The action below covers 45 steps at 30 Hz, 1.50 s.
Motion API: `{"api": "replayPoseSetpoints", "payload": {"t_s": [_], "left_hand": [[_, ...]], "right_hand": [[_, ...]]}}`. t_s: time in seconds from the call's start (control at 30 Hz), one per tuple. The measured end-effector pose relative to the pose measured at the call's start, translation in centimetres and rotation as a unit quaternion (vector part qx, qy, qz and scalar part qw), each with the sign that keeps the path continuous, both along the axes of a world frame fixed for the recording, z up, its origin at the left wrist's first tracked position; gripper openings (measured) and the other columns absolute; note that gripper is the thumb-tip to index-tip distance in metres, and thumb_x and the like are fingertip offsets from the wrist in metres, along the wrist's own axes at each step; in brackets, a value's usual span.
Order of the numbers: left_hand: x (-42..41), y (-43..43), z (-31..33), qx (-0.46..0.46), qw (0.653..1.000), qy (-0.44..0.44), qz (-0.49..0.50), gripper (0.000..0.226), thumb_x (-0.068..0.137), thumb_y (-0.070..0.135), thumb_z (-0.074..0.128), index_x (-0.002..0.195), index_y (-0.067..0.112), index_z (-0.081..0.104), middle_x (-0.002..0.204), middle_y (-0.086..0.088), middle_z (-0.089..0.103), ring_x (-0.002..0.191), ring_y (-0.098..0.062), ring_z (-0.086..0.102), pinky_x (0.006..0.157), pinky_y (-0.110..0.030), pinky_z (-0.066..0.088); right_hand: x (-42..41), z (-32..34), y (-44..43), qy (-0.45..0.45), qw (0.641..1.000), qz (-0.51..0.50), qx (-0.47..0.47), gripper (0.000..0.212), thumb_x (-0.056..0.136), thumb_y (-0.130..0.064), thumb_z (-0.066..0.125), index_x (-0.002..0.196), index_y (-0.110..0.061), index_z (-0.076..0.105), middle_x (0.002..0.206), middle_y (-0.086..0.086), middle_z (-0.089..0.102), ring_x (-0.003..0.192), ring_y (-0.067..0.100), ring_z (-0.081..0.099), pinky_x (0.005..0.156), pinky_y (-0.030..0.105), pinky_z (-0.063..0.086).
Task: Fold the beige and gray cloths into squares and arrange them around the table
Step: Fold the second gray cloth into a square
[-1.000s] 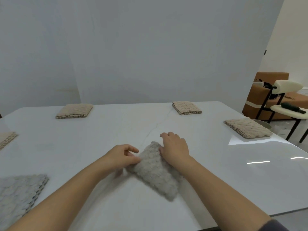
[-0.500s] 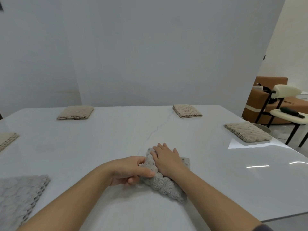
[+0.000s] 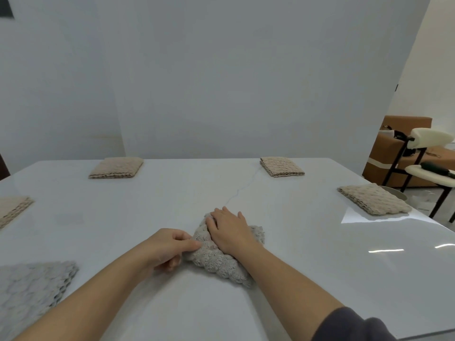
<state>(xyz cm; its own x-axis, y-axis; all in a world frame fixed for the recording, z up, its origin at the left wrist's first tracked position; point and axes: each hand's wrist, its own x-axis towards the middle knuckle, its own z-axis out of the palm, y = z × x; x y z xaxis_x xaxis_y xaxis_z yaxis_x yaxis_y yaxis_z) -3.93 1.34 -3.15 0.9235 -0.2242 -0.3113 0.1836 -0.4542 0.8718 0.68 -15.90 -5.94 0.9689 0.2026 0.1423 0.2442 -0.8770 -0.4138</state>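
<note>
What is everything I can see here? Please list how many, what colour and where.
table: one, glossy white, fills the foreground
beige cloths: four, folded; two at the far edge, one at the right edge, one at the left edge
folded gray cloth: one, near left corner
bunched gray cloth: one, near middle, under the hands
chair: one, cream cushions, dark frame, right of the table
brown upholstered furniture: one, behind the chair
left hand: pinches the bunched gray cloth's left edge
right hand: lies flat on it
</note>
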Motion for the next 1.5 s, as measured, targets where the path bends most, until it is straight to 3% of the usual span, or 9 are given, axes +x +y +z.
{"api": "replayPoseSetpoints", "payload": {"t_s": [0.2,0.43,0.53,0.6,0.67,0.8,1.07,1.33,1.5], "left_hand": [[-0.5,0.6,0.3,0.002,0.999,0.016,0.039,0.031,0.085,0.041,0.069,0.071,0.017,0.056,0.046,-0.001,0.038,0.039,-0.015,0.032,0.039,-0.020,0.020],[-0.4,0.0,-0.3,0.111,0.991,-0.013,0.077,0.023,0.089,0.024,0.061,0.079,0.013,0.044,0.049,0.000,0.043,0.036,-0.015,0.036,0.039,-0.019,0.025],[-0.8,-0.8,0.4,0.304,0.940,-0.122,0.095,0.033,0.087,0.039,0.051,0.110,0.016,0.044,0.096,-0.001,0.061,0.078,-0.018,0.061,0.064,-0.028,0.045],[-0.6,-2.0,0.7,0.420,0.860,-0.269,0.109,0.047,0.091,0.039,0.041,0.132,0.016,0.036,0.132,-0.003,0.047,0.116,-0.023,0.051,0.089,-0.036,0.042],[0.3,-3.5,0.8,0.416,0.835,-0.354,0.061,0.058,0.094,0.037,0.032,0.147,0.015,0.024,0.155,-0.006,0.023,0.142,-0.022,0.023,0.112,-0.040,0.023],[1.6,-5.0,-2.1,0.418,0.855,-0.295,-0.082,0.077,0.089,0.057,0.000,0.154,0.015,0.000,0.161,-0.002,-0.011,0.147,-0.015,-0.015,0.119,-0.041,-0.008],[1.7,-4.4,-3.8,0.297,0.922,-0.246,-0.012,0.061,0.103,0.041,0.014,0.153,0.014,-0.006,0.160,-0.001,-0.016,0.145,-0.010,-0.018,0.119,-0.031,-0.009],[1.9,-4.4,-4.1,0.289,0.923,-0.255,-0.011,0.058,0.103,0.037,0.014,0.154,0.014,-0.003,0.161,0.000,-0.012,0.146,-0.010,-0.016,0.119,-0.032,-0.008],[1.9,-4.5,-4.1,0.298,0.920,-0.255,-0.011,0.057,0.103,0.035,0.016,0.154,0.014,0.000,0.162,0.000,-0.007,0.147,-0.012,-0.013,0.120,-0.035,-0.006]], "right_hand": [[1.3,0.3,1.9,-0.002,0.999,0.030,0.033,0.036,0.101,-0.032,0.025,0.109,-0.018,0.057,0.111,-0.002,0.059,0.128,0.022,0.042,0.112,0.051,0.025],[1.0,0.7,2.1,-0.049,0.990,0.085,0.101,0.039,0.103,-0.027,0.034,0.133,-0.012,0.053,0.135,0.006,0.056,0.128,0.023,0.046,0.106,0.035,0.034],[0.7,1.3,1.2,-0.090,0.978,0.062,0.178,0.035,0.103,-0.022,0.037,0.131,-0.014,0.056,0.134,0.002,0.056,0.126,0.016,0.047,0.105,0.029,0.034],[0.5,1.7,0.4,-0.098,0.970,0.034,0.222,0.033,0.102,-0.020,0.038,0.128,-0.015,0.058,0.131,-0.001,0.058,0.124,0.013,0.048,0.105,0.026,0.035],[0.4,1.9,-0.5,-0.097,0.964,0.013,0.246,0.032,0.101,-0.019,0.039,0.127,-0.015,0.058,0.130,-0.002,0.058,0.123,0.011,0.049,0.105,0.025,0.035],[-0.7,1.9,-2.5,-0.077,0.953,-0.031,0.290,0.031,0.100,-0.017,0.041,0.126,-0.016,0.057,0.127,-0.006,0.059,0.120,0.006,0.049,0.102,0.020,0.035],[-3.4,0.2,-5.1,0.007,0.912,-0.083,0.402,0.019,0.097,-0.019,0.047,0.109,-0.025,0.061,0.096,-0.004,0.068,0.083,0.009,0.061,0.079,0.025,0.050],[-4.1,0.1,-5.2,0.083,0.860,-0.114,0.490,0.022,0.093,-0.021,0.051,0.114,-0.027,0.055,0.109,-0.004,0.062,0.065,0.020,0.060,0.057,0.033,0.046],[-4.6,0.7,-5.3,0.118,0.860,-0.122,0.481,0.023,0.091,-0.017,0.056,0.114,-0.019,0.056,0.096,0.007,0.063,0.051,0.020,0.054,0.047,0.029,0.044]]}}
